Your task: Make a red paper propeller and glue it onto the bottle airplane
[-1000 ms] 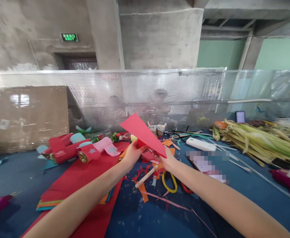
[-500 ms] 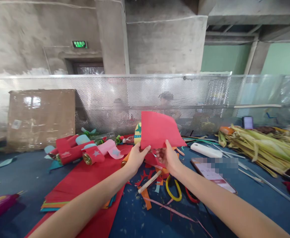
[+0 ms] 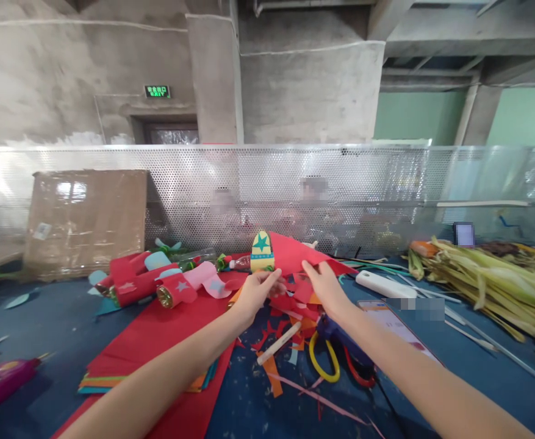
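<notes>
Fingers of my right hand (image 3: 326, 286) seem to pinch the red paper (image 3: 293, 251) along its lower edge; whether my left hand (image 3: 257, 294) grips its corner, I can't tell. It's probably being positioned, calling next for steady alignment. Just left sits the yellow starred piece (image 3: 257, 251); nearer me, scissors (image 3: 313, 355).

Blue table (image 3: 244, 405) — red paper (image 3: 148, 335), phone (image 3: 398, 323).
</notes>
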Demonstrator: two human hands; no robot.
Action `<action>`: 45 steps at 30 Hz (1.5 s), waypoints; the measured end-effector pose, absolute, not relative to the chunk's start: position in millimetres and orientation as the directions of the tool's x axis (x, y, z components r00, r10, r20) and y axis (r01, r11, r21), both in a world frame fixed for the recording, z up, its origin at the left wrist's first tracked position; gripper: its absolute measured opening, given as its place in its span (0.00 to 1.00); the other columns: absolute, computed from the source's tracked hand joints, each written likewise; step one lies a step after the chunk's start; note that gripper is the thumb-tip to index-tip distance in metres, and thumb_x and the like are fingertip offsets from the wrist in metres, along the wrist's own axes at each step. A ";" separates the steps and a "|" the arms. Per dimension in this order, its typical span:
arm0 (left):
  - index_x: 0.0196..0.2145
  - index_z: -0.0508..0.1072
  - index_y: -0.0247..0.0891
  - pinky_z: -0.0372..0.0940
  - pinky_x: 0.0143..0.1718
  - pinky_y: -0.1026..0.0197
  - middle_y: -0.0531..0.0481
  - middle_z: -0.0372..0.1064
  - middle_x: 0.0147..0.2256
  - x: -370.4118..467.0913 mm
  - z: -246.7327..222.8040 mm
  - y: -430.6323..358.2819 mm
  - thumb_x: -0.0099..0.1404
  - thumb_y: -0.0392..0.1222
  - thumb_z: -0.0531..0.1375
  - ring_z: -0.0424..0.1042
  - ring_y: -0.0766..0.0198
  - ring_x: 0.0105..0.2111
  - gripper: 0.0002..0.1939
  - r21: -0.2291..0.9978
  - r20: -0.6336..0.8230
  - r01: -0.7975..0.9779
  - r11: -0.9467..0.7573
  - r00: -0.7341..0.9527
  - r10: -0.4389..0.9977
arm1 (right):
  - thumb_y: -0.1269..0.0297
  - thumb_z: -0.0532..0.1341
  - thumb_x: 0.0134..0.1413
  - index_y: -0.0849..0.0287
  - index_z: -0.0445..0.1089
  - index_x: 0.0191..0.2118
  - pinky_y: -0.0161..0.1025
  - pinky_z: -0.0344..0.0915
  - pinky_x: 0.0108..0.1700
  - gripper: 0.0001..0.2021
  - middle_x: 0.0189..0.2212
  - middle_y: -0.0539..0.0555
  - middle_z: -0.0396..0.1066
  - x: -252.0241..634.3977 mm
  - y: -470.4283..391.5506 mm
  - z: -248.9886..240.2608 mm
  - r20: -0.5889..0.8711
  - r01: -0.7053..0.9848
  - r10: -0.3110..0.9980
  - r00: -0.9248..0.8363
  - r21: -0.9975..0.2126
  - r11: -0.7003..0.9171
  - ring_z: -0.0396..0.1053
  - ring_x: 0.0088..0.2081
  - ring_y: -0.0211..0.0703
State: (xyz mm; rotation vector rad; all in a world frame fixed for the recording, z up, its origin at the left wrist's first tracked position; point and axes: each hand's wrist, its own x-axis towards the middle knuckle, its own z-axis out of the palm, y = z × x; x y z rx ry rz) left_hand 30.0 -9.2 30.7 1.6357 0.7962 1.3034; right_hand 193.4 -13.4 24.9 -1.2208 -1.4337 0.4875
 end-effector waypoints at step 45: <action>0.34 0.72 0.36 0.65 0.39 0.60 0.48 0.72 0.32 17.4 66.0 -37.7 0.70 0.38 0.52 0.69 0.63 0.35 0.10 -0.097 0.856 0.397 -0.913 0.501 0.127 | 0.74 0.55 0.51 0.58 0.67 0.27 0.41 0.61 0.43 0.07 0.28 0.54 0.70 203.1 -75.7 90.0 0.787 0.781 0.265 -0.557 0.388 0.489 0.65 0.35 0.46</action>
